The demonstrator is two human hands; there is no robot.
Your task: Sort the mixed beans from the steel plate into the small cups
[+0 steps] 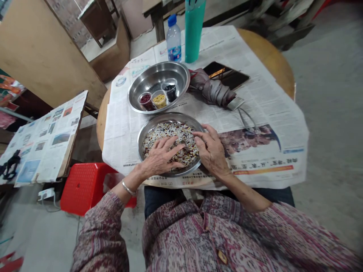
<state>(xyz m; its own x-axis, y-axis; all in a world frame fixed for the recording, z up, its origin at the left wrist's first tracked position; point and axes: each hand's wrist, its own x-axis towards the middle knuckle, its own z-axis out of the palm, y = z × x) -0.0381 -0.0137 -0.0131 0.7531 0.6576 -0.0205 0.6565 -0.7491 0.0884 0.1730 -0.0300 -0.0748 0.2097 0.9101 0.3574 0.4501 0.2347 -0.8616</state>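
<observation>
A shallow metal bowl sits on the newspaper near the table's front edge. Mixed grains and beans, white, yellow, dark red and black, cover its bottom. My left hand lies over the mix with fingers spread, touching the grains. At the bowl's right side is my right hand, fingers apart and reaching over the rim; whether its fingertips touch the grains I cannot tell. Behind stands a larger metal bowl. In it are a cup of red beans, a cup of yellow beans and a cup of black beans.
Newspaper covers the round table. A folded umbrella, a dark phone-like device, a water bottle and a teal bottle stand or lie behind. A red stool is on the floor at left.
</observation>
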